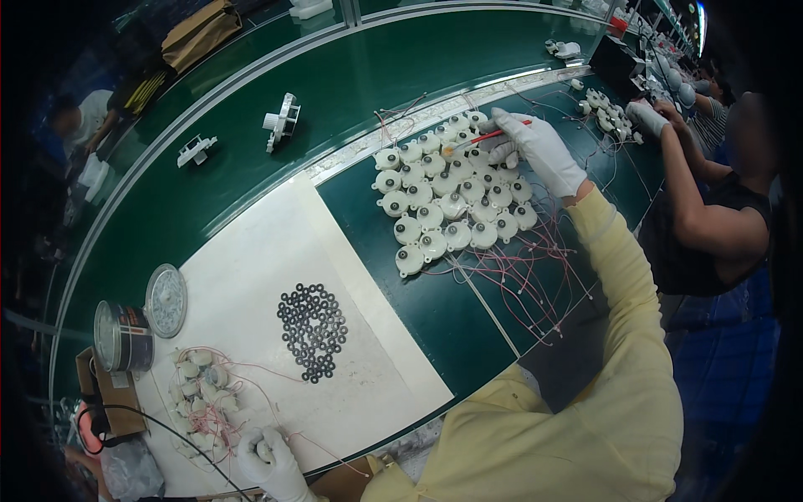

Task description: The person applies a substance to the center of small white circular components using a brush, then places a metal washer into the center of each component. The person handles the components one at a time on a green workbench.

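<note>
My right hand (539, 151), in a white glove, is closed round a thin brush (513, 125) with a red handle. The brush's yellowish tip reaches over the far rows of white round motor housings (456, 205), set close together with dark shafts pointing up. Low in the view, my left hand (272, 468), also gloved, has its fingers curled round a small white round part (264, 452). Beside it lies a heap of white motor parts (201, 393) with red and white wires. Black rings (312, 330) lie in a patch on the white sheet (251, 251).
A metal can (123, 336) and its round lid (166, 301) stand at the left, by a cardboard box (109, 393). Loose wires (535, 284) trail off the housings. Two white parts (283, 122) sit on the green belt (351, 92). A co-worker (711, 192) works at the right.
</note>
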The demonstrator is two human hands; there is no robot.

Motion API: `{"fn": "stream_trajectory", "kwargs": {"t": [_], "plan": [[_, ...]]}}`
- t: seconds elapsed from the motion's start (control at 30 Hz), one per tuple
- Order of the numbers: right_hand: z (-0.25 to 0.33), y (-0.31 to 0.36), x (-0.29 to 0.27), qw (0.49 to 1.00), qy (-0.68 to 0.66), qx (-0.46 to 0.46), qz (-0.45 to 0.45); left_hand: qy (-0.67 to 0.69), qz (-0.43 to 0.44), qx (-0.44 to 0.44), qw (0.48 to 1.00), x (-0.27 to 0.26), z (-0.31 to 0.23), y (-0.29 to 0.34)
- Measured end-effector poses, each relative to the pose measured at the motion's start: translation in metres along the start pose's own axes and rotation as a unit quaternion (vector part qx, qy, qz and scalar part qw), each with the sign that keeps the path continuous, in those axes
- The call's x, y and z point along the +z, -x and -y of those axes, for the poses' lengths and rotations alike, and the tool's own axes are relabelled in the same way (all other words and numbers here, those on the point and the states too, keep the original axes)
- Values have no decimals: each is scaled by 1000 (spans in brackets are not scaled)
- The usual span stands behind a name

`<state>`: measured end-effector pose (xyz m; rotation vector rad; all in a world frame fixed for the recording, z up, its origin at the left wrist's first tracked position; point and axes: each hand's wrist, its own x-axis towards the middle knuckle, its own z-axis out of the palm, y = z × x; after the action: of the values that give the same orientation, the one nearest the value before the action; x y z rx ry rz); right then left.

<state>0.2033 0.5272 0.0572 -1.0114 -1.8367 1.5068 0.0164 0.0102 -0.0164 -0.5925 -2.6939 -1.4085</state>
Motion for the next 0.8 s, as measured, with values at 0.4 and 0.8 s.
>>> {"fn": "stream_trajectory", "kwargs": {"t": [0.4,0.8], "plan": [[0,3,-12,1000,-3,-3,-5,-28,-13,31,999,0,0,0],[8,-1,-7,999,-20,-18,-37,19,15,3,1000,-2,8,-2]]}}
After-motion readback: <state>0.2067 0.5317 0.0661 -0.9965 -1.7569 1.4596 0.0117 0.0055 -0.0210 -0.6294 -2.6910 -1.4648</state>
